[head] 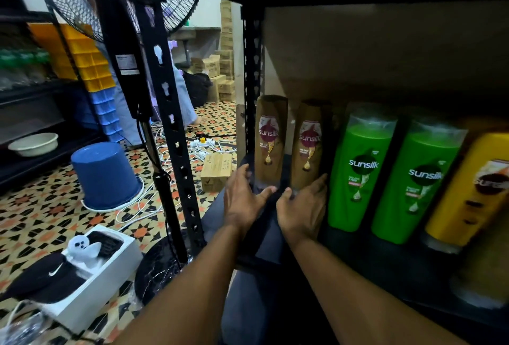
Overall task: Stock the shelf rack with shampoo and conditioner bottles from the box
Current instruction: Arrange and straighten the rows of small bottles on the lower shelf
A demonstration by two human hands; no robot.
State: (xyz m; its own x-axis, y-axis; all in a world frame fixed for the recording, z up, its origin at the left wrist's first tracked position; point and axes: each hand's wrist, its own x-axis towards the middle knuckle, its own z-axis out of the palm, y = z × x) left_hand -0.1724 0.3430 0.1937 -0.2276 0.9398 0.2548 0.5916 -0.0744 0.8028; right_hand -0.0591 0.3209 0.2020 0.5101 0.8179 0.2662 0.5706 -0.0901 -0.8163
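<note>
Two brown Sunsilk bottles stand cap-down at the left end of the dark shelf (pixel 264 245): the left brown bottle (pixel 270 138) and the right brown bottle (pixel 309 143). My left hand (pixel 242 201) cups the base of the left one, fingers on its left side and thumb under it. My right hand (pixel 304 209) wraps the base of the right one. To their right stand two green Sunsilk bottles (pixel 359 171) (pixel 416 187) and a yellow one (pixel 471 193). The box is not in view.
The rack's black upright post (pixel 170 113) stands just left of my arms. A standing fan (pixel 132 49), an upturned blue bucket (pixel 106 176), white cables, a small cardboard carton (pixel 216 169) and a white box with a black cap (pixel 82 270) lie on the patterned floor.
</note>
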